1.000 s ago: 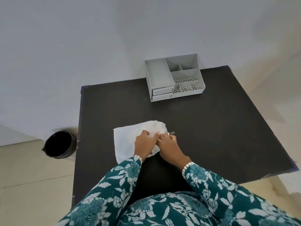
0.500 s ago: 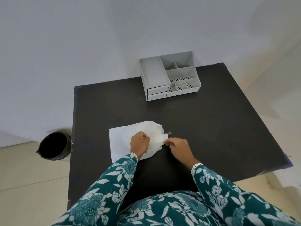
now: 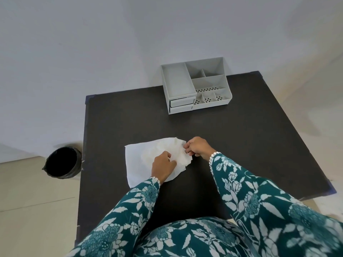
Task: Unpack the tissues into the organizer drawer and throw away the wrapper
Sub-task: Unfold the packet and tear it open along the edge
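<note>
A white tissue pack (image 3: 141, 160) in its thin wrapper lies flat on the dark table (image 3: 241, 145), near the front. My left hand (image 3: 162, 166) presses down on its middle and pinches the crinkled wrapper. My right hand (image 3: 197, 148) pinches the wrapper's torn right edge. The grey organizer (image 3: 196, 86) stands at the table's far edge, its two small drawers (image 3: 182, 103) shut at its front left.
A black bin (image 3: 61, 162) with a dark liner stands on the floor left of the table. A plain wall rises behind the organizer. Bare dark tabletop stretches between the pack and the organizer.
My right hand drew away to the right, then came back up to the wrapper's right edge. The wrapper's right end looks more crumpled and raised. My left hand stays on the pack.
</note>
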